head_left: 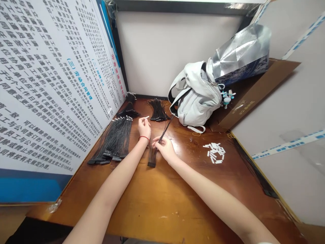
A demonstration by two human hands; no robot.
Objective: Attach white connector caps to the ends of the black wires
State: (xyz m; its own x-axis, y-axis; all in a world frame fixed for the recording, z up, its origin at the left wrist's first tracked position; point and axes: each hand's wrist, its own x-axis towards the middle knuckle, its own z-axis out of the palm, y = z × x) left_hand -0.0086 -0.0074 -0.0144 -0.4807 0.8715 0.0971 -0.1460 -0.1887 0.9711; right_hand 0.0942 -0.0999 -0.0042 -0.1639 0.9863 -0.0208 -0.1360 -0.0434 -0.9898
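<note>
My left hand (144,127), with a red string round its wrist, pinches a small white strip (146,117) that sticks out past the fingertips. Close beside it, my right hand (165,148) is closed on a black wire harness (153,154). The harness has a wide black connector (151,164) at its near end, while its loose wires rise from my fingers toward the backpack. Left of my hands lies a large batch of similar black harnesses (115,139) with white tips. A smaller bundle of black wires (158,110) lies just beyond my hands.
Another dark bundle (129,109) sits at the back left. Loose white pieces (215,153) are scattered on the wooden table (162,203) at right. A pale backpack (196,96) leans against a brown paper bag (254,98). Printed boards (58,88) wall the left side.
</note>
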